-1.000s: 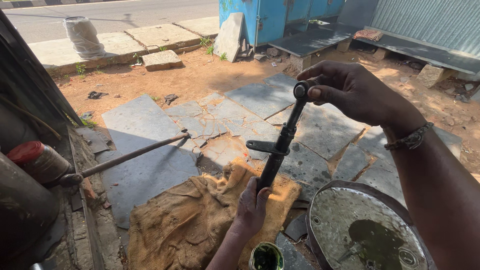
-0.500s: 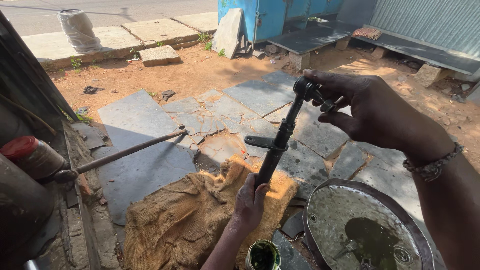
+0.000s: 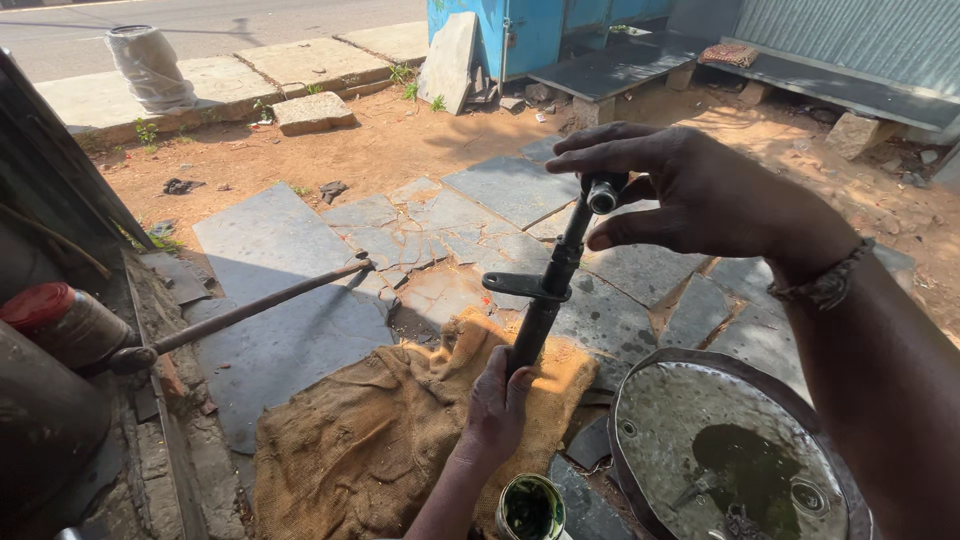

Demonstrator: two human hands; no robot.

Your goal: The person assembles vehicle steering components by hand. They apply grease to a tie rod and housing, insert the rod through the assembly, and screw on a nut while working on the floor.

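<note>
A long black metal tube (image 3: 548, 290) with a side bracket stands tilted on a brown burlap sack (image 3: 370, 440). My left hand (image 3: 497, 405) grips the lower end of the tube. My right hand (image 3: 690, 195) is at the tube's top end, thumb and fingers pinched around its small round cap. A bracelet sits on my right wrist.
A round metal pan (image 3: 730, 450) with dark oily liquid lies at the lower right. A small open tin (image 3: 530, 508) of dark green grease stands by my left wrist. A long iron rod (image 3: 250, 310) leans at the left over grey stone slabs (image 3: 290, 270).
My right hand has turned on the tube's top, its fingers moving from over the cap to pinching it from the side. The tube stays in my left hand.
</note>
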